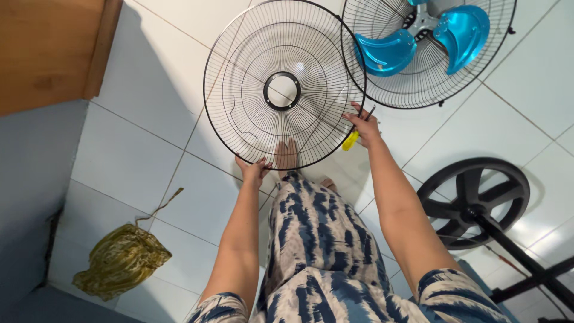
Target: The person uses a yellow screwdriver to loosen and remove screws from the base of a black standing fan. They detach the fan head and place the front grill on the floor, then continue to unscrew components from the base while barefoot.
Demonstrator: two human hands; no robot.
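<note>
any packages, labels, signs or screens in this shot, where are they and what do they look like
None of those show.
Closest thing: a round black ring badge with a pale middle, at the centre of the wire fan guard held by both hands, left hand, right hand.

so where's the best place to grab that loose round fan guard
At the outer rim, from two opposite sides. The loose wire guard is a wide, flat disc of thin wires, so the thicker rim ring is the firmest part. The left hand holds the lower edge, and the right hand the lower right edge, with a yellow-handled screwdriver also in it. A free hand would probably grip better.
</note>
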